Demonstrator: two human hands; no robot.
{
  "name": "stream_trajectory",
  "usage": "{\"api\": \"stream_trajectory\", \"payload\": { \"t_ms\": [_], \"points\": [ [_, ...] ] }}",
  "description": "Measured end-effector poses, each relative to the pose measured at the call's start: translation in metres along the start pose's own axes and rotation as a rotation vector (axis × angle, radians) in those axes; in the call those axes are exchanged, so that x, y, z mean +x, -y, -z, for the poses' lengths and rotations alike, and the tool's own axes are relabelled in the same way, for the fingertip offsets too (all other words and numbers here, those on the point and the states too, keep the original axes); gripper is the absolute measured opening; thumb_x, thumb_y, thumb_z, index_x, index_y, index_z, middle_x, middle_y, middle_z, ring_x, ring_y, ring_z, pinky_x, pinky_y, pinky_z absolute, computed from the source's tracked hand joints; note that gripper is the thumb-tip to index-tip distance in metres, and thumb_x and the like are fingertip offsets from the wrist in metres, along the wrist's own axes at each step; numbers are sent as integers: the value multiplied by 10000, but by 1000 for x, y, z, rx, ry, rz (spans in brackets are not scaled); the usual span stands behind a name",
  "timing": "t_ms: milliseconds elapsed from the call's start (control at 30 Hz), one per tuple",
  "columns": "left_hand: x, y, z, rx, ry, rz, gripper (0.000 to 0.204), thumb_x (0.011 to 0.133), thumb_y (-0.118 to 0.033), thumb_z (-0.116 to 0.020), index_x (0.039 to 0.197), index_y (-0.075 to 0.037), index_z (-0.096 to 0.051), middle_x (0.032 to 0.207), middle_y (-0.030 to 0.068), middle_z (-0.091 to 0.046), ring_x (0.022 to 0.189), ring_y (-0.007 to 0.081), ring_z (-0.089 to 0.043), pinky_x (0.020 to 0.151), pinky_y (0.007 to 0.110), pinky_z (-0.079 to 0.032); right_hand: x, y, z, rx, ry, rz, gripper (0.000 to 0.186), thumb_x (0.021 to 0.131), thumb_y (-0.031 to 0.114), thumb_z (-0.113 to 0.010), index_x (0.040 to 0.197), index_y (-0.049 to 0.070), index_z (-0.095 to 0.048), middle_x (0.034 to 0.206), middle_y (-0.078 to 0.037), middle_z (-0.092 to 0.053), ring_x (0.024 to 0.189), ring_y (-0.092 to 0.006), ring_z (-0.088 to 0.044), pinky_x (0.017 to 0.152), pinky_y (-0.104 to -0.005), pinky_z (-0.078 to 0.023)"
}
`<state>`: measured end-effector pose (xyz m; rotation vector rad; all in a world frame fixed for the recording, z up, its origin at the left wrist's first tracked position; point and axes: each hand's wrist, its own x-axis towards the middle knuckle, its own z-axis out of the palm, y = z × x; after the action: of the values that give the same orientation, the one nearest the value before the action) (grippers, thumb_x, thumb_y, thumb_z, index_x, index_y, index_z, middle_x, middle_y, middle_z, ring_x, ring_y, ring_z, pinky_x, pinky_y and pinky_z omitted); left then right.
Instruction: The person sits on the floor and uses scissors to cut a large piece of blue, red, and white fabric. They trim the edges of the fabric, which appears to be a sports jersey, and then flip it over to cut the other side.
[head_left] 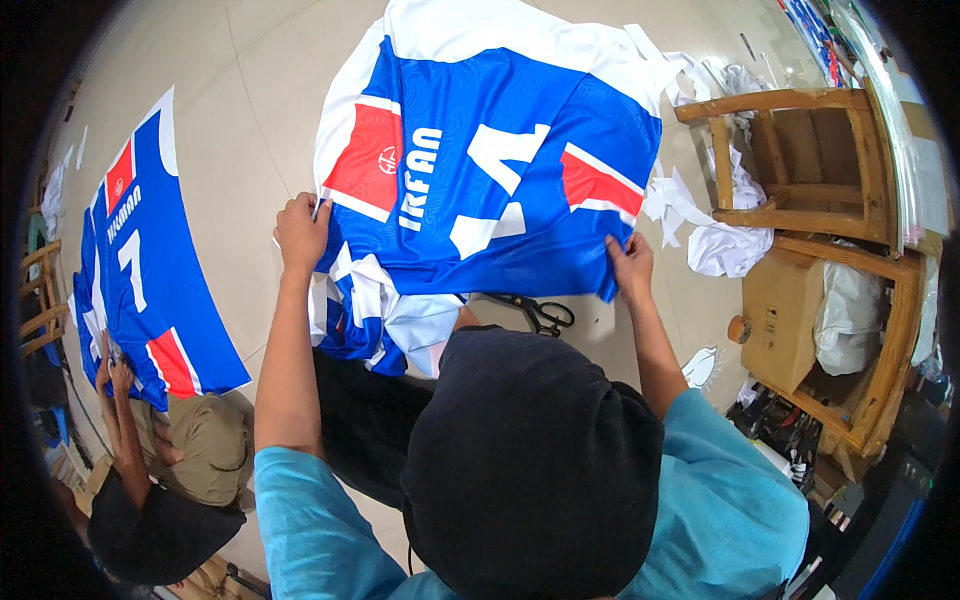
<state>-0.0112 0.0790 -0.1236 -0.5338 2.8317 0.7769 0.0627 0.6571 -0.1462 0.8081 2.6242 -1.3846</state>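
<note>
A blue printed jersey panel (560,120), with white lettering, red patches and a white border, spreads in front of me. My left hand (302,232) is closed on its left edge, beside a red patch. At the lower right corner, my right hand (630,266) pinches the edge between thumb and fingers. Below the panel's left part lies a crumpled heap of blue and white fabric (365,325). Black-handled scissors (548,318) rest on the floor just under the panel's near edge, their blades partly hidden.
At the left, a co-worker in a black cap (165,525) handles another blue jersey panel (150,250). To the right stand a wooden stool (790,215), a cardboard box (780,315) and a white plastic bag (848,318). White fabric scraps (730,245) lie near the stool.
</note>
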Motion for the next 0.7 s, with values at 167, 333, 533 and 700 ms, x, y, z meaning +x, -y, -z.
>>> {"api": "stream_trajectory", "payload": {
  "t_ms": [167,333,533,700],
  "points": [
    [28,91,32,-830,-141,259,316,1000,-334,-555,1056,-35,-640,982,97,-628,925,191,-559,898,388,-457,18,108,-3,830,81,-79,198,1008,186,-658,1134,38,-618,1075,-88,-697,952,-184,-684,860,-365,-565],
    [-26,41,118,-1417,-165,501,330,974,-270,-554,1159,-9,-634,1094,170,-718,973,291,-726,892,438,-599,17,139,49,1190,204,-98,232,1004,212,-618,1169,50,-618,1087,-132,-708,994,-251,-709,933,-431,-581],
    [-147,43,169,-1589,75,610,394,990,-280,-631,1281,-16,-628,1212,175,-708,1049,332,-715,964,488,-573,-3,187,90,1179,371,-85,442,974,193,-559,1365,-13,-568,1219,-216,-696,1066,-332,-705,982,-477,-565],
    [-111,22,210,-1697,216,333,386,1047,-288,-585,1321,-17,-614,1238,176,-702,1103,295,-704,965,453,-582,95,297,64,1043,658,4,251,1013,153,-610,1175,-31,-664,1053,-165,-735,932,-258,-732,863,-381,-610]
  ]
}}
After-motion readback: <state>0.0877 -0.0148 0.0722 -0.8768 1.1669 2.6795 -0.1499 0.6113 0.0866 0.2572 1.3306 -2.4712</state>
